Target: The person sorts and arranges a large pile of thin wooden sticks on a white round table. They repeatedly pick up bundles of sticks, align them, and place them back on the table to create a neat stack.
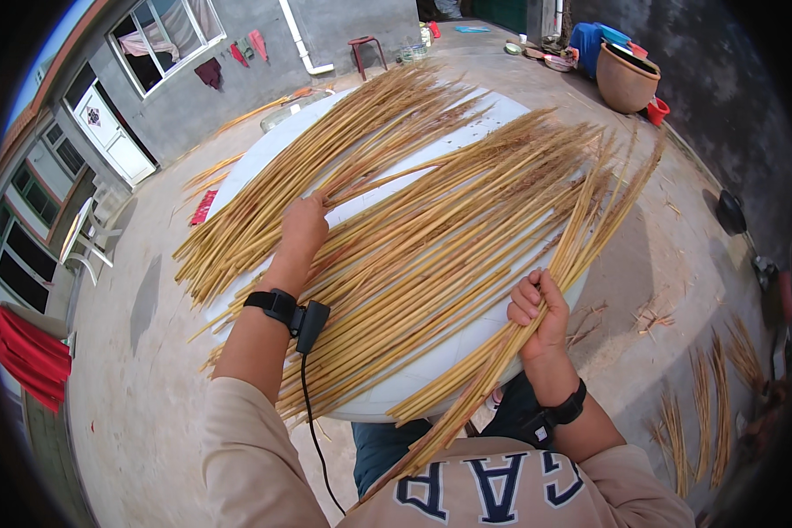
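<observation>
Right hand (541,321): fingers curled tight with thumb closed over, clamped round a bundle of stalks (581,238). Bundle runs diagonally through the fist: feathery heads up and right of the fingers, cut ends down-left of them, in front of the beige shirt (264,440)

Left hand (304,224): fingers bent and close together at the near side of the gap between two spreads of stalks. Fingertips hidden, so can't tell if they're pinching a stalk or just resting on some. A few thin stalks run up-right from right beside these fingers

Stalks on the table: upper spread (326,145) lies beyond and left of the left fingers, heads pointing away; wider lower spread (431,264) fills the space between the two hands, heads just beyond the right fingers. White round table (251,163) is under both, bare strip showing just past the left fingers

Wrists: black device (311,326) strapped behind the left fingers, cable (312,431) hanging from it; black wristband (565,407) behind the right fingers

Around: loose bunches of stalks (702,405) on the floor, right of and below the right fingers; clay pot (627,79) and red bucket (657,111) well beyond them; white chair (84,238) well left of the left fingers
</observation>
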`<state>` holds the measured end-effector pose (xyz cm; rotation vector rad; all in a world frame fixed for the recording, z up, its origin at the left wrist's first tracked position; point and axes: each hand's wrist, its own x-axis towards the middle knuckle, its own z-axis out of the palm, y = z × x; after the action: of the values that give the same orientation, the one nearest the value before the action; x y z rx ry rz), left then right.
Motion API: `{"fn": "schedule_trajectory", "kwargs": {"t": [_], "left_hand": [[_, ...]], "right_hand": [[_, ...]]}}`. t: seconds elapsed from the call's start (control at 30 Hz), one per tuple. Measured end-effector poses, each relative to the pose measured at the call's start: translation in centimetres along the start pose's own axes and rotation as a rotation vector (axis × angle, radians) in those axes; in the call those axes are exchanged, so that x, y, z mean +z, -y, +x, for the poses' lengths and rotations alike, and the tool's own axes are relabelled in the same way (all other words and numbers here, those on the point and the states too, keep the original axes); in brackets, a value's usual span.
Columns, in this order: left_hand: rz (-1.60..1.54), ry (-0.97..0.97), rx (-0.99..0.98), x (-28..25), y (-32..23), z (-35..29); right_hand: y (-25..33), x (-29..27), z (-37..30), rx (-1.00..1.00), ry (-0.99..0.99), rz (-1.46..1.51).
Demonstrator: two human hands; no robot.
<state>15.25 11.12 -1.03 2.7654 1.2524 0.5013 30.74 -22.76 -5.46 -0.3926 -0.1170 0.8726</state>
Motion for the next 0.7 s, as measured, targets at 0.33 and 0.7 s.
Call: {"fn": "schedule_trajectory", "kwargs": {"t": [0.33, 0.7], "left_hand": [[-0.034, -0.112, 0.322, -2.3, -0.4, -3.7], [-0.027, -0.075, 0.192, -2.6, 0.4, -2.2]], "right_hand": [[-0.2, -0.3, 0.1, 0.025, 0.042, 0.038], [0.0, -0.3, 0.1, 0.019, 0.043, 0.018]]}}
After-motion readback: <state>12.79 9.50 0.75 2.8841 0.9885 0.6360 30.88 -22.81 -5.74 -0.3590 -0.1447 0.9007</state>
